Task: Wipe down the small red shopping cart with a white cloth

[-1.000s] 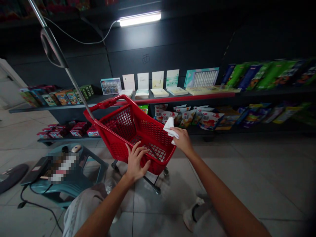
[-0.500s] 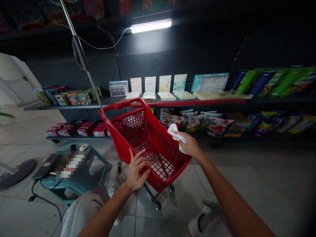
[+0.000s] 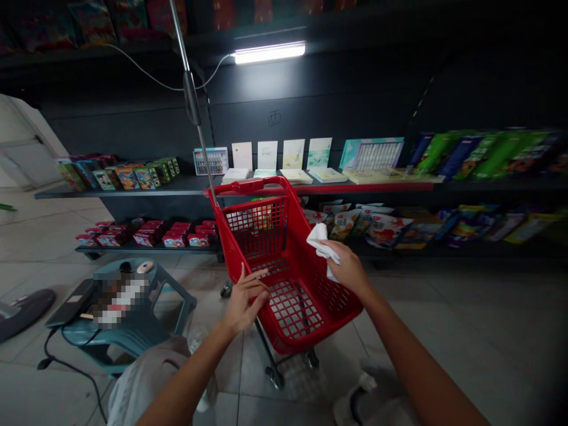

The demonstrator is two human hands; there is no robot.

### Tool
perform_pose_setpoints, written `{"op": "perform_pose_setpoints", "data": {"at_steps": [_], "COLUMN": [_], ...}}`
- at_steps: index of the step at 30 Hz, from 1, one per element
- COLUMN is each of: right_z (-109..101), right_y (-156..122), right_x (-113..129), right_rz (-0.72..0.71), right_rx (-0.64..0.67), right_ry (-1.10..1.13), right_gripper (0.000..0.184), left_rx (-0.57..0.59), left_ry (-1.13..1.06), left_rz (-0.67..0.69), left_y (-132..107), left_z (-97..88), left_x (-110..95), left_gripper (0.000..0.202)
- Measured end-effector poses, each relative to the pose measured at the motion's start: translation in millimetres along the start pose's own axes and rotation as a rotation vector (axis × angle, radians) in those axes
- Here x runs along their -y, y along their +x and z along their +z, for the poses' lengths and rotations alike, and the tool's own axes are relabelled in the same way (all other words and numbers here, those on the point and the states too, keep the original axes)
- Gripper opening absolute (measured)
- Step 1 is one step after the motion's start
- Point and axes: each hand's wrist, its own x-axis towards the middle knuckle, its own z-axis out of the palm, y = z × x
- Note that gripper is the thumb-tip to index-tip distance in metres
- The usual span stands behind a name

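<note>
one red cart [image 3: 298,248] has turned, right hand [image 3: 349,269] holding one white cloth [image 3: 320,241].

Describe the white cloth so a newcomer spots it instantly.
Start at the red shopping cart, mid-picture. By its side on the picture's right, the person's right hand holds the white cloth. It is crumpled and plain, unlike the printed snack bags behind.
</note>
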Motion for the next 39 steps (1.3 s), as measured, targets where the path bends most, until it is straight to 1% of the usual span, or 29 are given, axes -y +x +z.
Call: {"op": "perform_pose_setpoints", "data": {"at_steps": [3, 6, 10, 13, 16, 20, 22, 24, 25, 27, 30, 32, 34, 36, 39], "right_z": [-9.4, -14.7, -13.9, -11.0, -9.5, -10.6, -12.0, -13.9, -14.8, -15.9, -11.2, -1.2, 14.1, 32.3, 59.5], "right_y": [-6.6, -12.0, -15.3, -15.8, -16.3, -17.6, -18.3, -18.0, -17.1, -12.6, 3.0, 20.3, 43.1, 71.0, 118.7], "right_x": [-0.1, -1.5, -1.8, 4.1, 13.9, 26.7, 33.4, 40.9, 44.7, 51.8, 59.0, 61.8, 65.0, 69.8, 80.1], "right_rz": [0.012, 0.039, 0.056, 0.026, -0.009, -0.040, -0.044, -0.050, -0.055, -0.064, -0.088, -0.116, -0.151, -0.182, -0.199], "right_rx": [-0.020, -0.043, -0.048, -0.036, -0.049, -0.056, -0.052, -0.049, -0.046, -0.042, -0.029, -0.002, 0.046, 0.092, 0.092], "right_ry": [-0.016, -0.009, 0.033, 0.022, -0.045, -0.100, -0.121, -0.152, -0.167, -0.182, -0.157, -0.125, -0.109, -0.130, -0.195], "right_gripper": [0.048, 0.049, 0.051, 0.049, 0.046, 0.044, 0.043, 0.042, 0.041, 0.042, 0.045, 0.047, 0.048, 0.045, 0.041], "left_rx": [0.019, -0.023, -0.089, -0.139, -0.186, -0.205, -0.180, -0.154, -0.153, -0.170, -0.167, -0.180, -0.191, -0.175, -0.154], "left_ry": [0.016, 0.051, 0.061, 0.054, 0.048, 0.142, 0.220, 0.291, 0.319, 0.334, 0.241, 0.183, 0.168, 0.169, 0.174], "left_rz": [0.014, -0.001, -0.048, -0.117, -0.215, -0.356, -0.338, -0.263, -0.236, -0.241, -0.308, -0.350, -0.386, -0.413, -0.454], "left_y": [11.4, 20.0, 27.8, 34.5, 43.0, 52.5, 54.2, 53.7, 52.9, 50.9, 48.7, 48.0, 47.6, 47.1, 47.1], "left_z": [2.0, 6.3, 11.6, 11.7, 7.9, 0.7, -2.5, -4.7, -5.5, -6.0, -4.7, -2.6, -0.1, 2.6, 6.6], "left_x": [1.0, 1.6, 5.4, 11.8, 17.0, 19.5, 21.1, 24.5, 26.9, 32.4, 39.7, 42.3, 42.2, 39.5, 32.0], "left_gripper": [0.040, 0.034, 0.029, 0.028, 0.028, 0.022, 0.017, 0.013, 0.016, 0.027, 0.040, 0.044, 0.045, 0.046, 0.045]}}
